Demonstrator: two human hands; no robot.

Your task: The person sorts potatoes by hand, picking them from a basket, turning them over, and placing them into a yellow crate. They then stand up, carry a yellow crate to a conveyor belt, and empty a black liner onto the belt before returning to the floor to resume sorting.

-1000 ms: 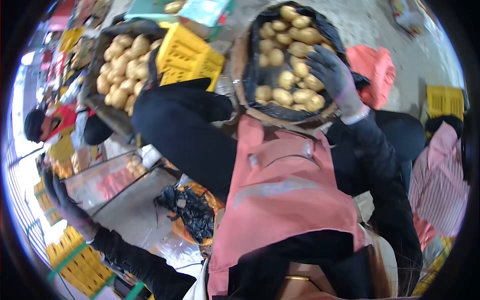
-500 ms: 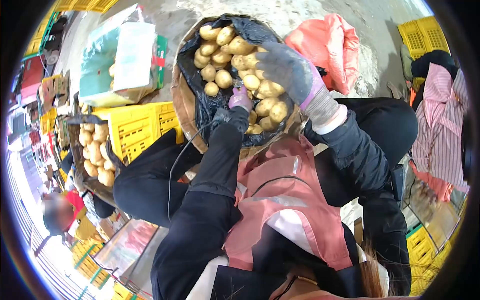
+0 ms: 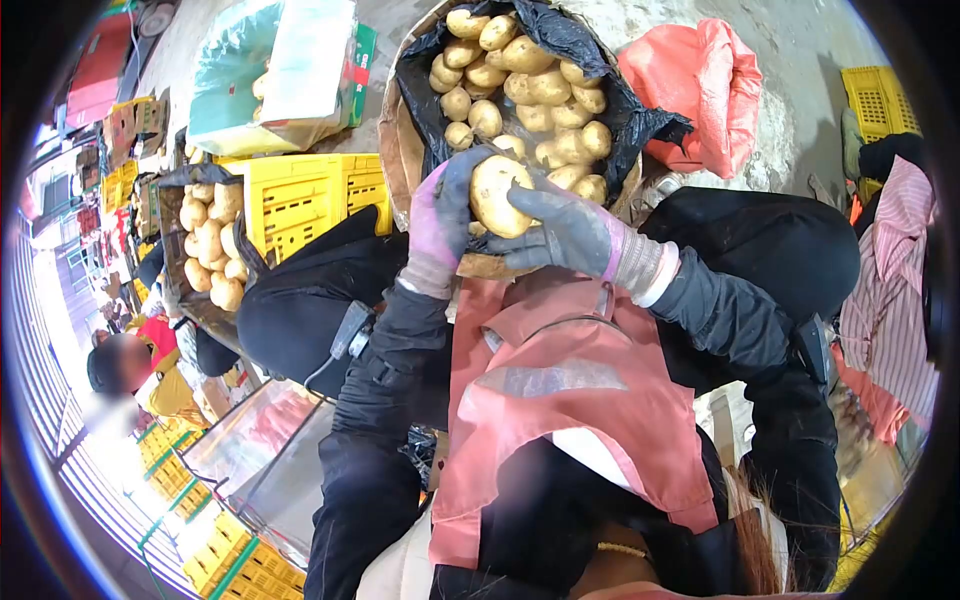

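Crate of yellow plastic at left, beside a second box of potatoes. Left hand (pink-and-grey glove) cups the potato from its left side; right hand curls its fingers across the front, so both close on it. The potato sits just above the near rim of the basket, clear of the heap. Step judged: one tuber lifted out for inspection; next calls for turning it. Skin pale tan, oval, smooth, lightly soiled.
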